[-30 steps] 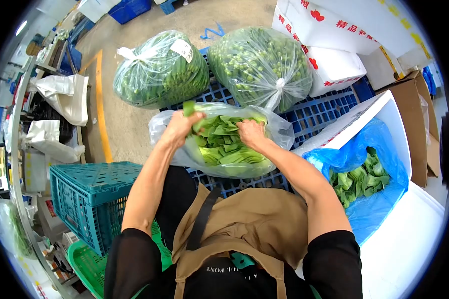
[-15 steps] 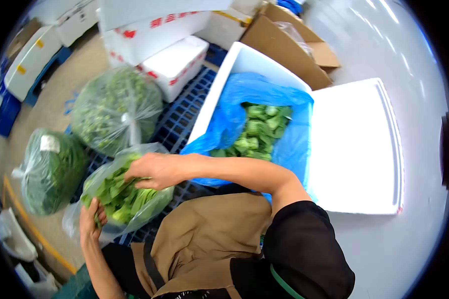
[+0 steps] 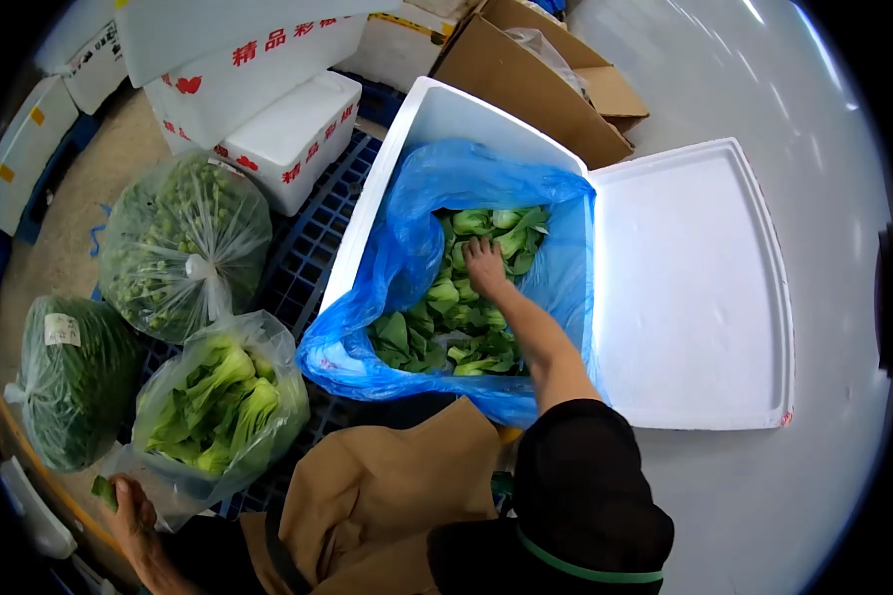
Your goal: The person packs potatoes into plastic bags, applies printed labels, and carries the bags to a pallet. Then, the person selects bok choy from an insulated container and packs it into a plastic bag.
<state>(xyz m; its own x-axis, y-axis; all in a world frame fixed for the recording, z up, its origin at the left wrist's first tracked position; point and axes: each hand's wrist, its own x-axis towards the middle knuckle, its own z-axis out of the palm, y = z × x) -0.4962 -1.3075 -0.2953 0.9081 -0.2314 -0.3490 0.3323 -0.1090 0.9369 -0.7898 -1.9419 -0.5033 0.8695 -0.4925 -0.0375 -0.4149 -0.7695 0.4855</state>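
Note:
My right hand [image 3: 484, 268] reaches into a white foam box [image 3: 367, 213] lined with a blue plastic bag [image 3: 556, 273]. Its fingers rest on the bok choy [image 3: 445, 296] inside, spread somewhat apart, with nothing lifted. At the lower left, my left hand [image 3: 131, 506] is closed around a small green leaf piece [image 3: 104, 491]. Just above and right of that hand is an open clear bag [image 3: 280, 347] holding leafy greens [image 3: 213, 402].
Two tied bags of green vegetables [image 3: 184, 238] [image 3: 74, 382] lie at the left. White boxes [image 3: 288, 139] stand on the blue pallet [image 3: 318, 223]. A foam lid [image 3: 695, 288] lies right of the lined box, and a cardboard box [image 3: 536, 84] is behind it.
The view has turned right. My right hand has left the greens in the clear bag and moved into the blue-lined box. My left hand has moved away from the clear bag's opening.

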